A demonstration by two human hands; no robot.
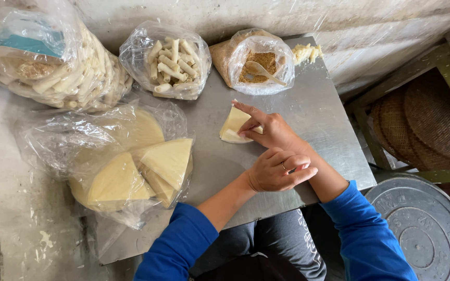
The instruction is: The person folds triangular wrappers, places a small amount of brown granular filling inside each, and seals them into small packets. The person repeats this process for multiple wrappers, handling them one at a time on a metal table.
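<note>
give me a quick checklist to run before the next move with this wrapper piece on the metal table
1. Wrapper piece flat on the metal table: ok.
2. Right hand fingers pinning the wrapper: ok.
3. Left hand free, loosely curled, holding nothing: ok.
4. Filling bag open with spoon inside, lying beyond the wrapper: ok.
5. Filling already on the wrapper: cannot tell, the hand covers part of it.
6. Spare wrappers in the open plastic bag to the left: ok.
</note>
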